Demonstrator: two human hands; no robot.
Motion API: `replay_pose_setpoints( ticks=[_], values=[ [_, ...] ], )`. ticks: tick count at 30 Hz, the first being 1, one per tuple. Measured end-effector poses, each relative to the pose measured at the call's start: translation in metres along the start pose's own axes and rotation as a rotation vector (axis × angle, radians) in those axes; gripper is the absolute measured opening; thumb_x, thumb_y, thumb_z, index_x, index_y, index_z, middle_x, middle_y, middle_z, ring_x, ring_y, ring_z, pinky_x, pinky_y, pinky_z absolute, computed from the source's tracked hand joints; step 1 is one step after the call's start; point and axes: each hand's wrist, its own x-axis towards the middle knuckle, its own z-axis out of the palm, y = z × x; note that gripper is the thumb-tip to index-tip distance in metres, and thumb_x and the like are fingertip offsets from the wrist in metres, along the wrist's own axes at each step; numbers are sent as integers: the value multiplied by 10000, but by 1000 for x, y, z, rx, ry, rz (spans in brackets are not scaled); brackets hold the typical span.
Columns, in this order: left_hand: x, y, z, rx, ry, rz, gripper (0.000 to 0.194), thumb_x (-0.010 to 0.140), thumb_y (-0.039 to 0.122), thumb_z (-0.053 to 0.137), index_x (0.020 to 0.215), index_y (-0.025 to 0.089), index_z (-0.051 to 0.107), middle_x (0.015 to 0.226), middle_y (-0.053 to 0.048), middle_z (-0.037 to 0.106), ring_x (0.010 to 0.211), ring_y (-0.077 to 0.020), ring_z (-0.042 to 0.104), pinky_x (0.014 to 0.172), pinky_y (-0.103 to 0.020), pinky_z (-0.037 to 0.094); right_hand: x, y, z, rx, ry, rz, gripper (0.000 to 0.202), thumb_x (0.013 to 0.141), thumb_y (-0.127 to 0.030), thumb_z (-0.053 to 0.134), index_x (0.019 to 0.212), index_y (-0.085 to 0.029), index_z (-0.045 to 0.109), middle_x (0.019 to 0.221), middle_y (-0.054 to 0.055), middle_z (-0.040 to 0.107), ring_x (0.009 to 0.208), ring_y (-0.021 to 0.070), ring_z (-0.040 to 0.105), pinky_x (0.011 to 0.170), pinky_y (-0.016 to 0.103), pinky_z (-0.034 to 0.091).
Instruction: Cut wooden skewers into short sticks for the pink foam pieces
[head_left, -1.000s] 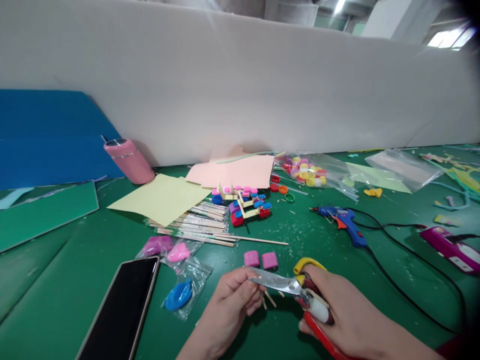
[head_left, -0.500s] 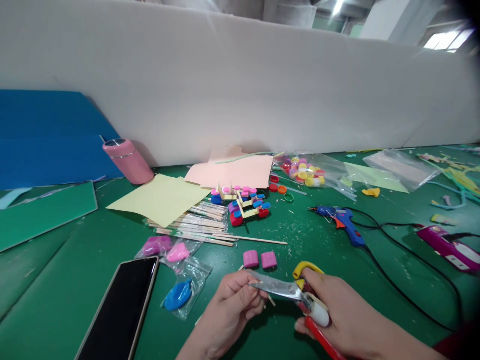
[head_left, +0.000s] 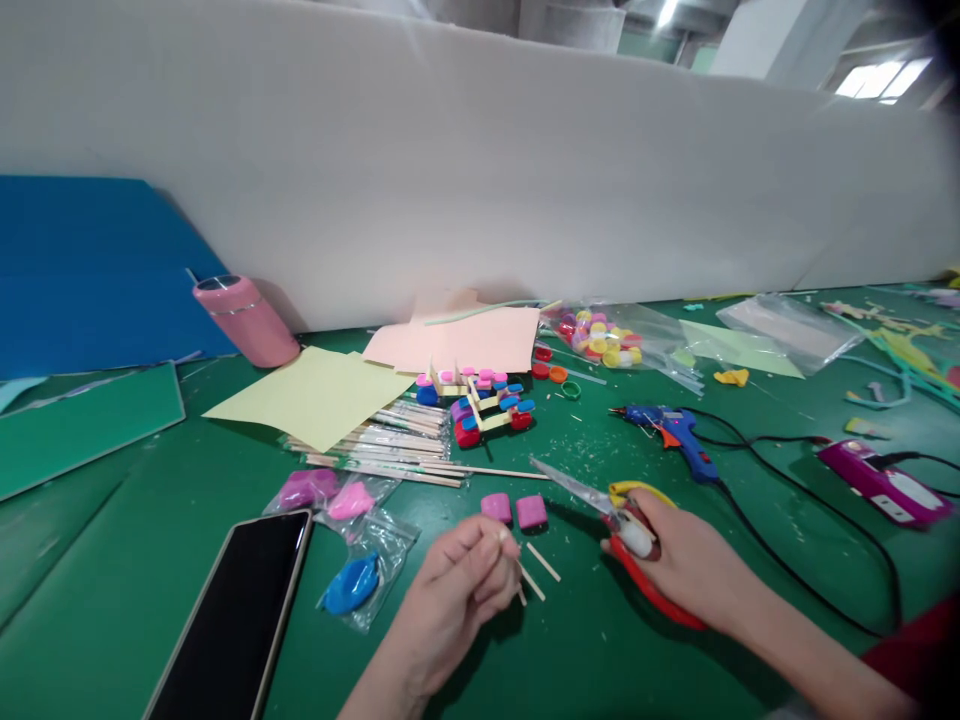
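My right hand point(head_left: 679, 545) is closed on scissors point(head_left: 581, 487) with one yellow and one red handle; the blades point up and left, apart from my left hand. My left hand point(head_left: 469, 590) is pinched closed, with a small pale tip at its fingertips too small to name. Short wooden stick pieces point(head_left: 544, 562) lie on the green table just right of that hand. Two pink blocks point(head_left: 532, 512) sit behind them. Farther back stand small assemblies of pale sticks with red, blue and pink pieces point(head_left: 491, 412).
A blue glue gun point(head_left: 675, 432) and its black cable lie at the right, near a magenta device point(head_left: 885, 482). Bundled sticks point(head_left: 382, 450), bagged clay point(head_left: 352, 585), a phone point(head_left: 232, 615) and a pink bottle point(head_left: 247, 322) are at the left.
The scissors have moved up and away from my left hand, with their blades now closer together. More short stick pieces show on the table beside my left hand.
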Motion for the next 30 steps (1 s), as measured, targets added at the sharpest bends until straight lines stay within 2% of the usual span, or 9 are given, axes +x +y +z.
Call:
replay_pose_setpoints(
  ticks=[5,7,11,13,16,19,23,26,30],
  values=[
    [9,14,-8,-63,414,217,83,773,175,552,828,129,594,451,84,355,388,-37,298,430,-181,261,-1,36,-6,-147,97,29,323,745,-357,495,1021,-190,517,940,64,617,817,240,596,651,311,446],
    [10,18,-12,-80,491,261,147,742,141,575,888,142,587,468,78,395,399,-42,335,423,-168,283,-6,48,-6,-199,137,7,409,737,-390,502,1082,-170,498,1050,93,579,923,261,566,742,339,447],
    [4,21,-11,-22,542,305,274,736,132,580,1005,165,543,529,47,512,472,-68,444,472,-173,354,-14,56,-8,-292,146,6,441,761,-451,472,1086,-155,503,1063,125,554,913,277,558,761,391,444],
    [1,21,-6,54,538,293,289,750,151,572,1033,167,513,575,26,573,495,-77,477,508,-189,380,-17,47,-11,-299,187,-39,392,778,-432,465,1057,-162,518,1077,121,547,960,281,529,787,398,430],
    [0,18,3,194,512,248,250,761,185,567,1001,159,504,643,0,629,505,-83,497,551,-215,399,-18,17,-8,-170,207,-154,292,815,-329,447,1059,-180,503,1038,87,570,944,228,533,799,346,421],
    [3,13,8,363,444,209,105,782,229,542,853,152,542,694,-13,640,542,-91,516,605,-238,407,-16,-20,7,-26,71,-282,201,818,-221,444,1001,-204,525,869,35,610,779,175,565,692,289,432],
    [6,5,9,569,407,255,93,793,256,523,760,170,535,655,18,607,545,-94,514,582,-226,401,-10,-59,29,0,-55,-446,142,832,-175,418,884,-189,550,820,27,601,762,161,544,677,257,402],
    [5,3,6,698,431,316,81,793,252,514,750,184,522,607,35,571,527,-96,488,522,-205,379,-5,-71,36,-61,-83,-475,135,838,-197,413,846,-181,546,797,33,597,755,167,541,676,257,387],
    [0,1,2,878,418,382,68,802,233,491,753,191,513,646,29,521,590,-112,464,546,-212,365,-1,-72,38,-157,-95,-406,93,798,-219,444,812,-179,526,780,34,589,718,174,550,615,253,370]
  ],
)
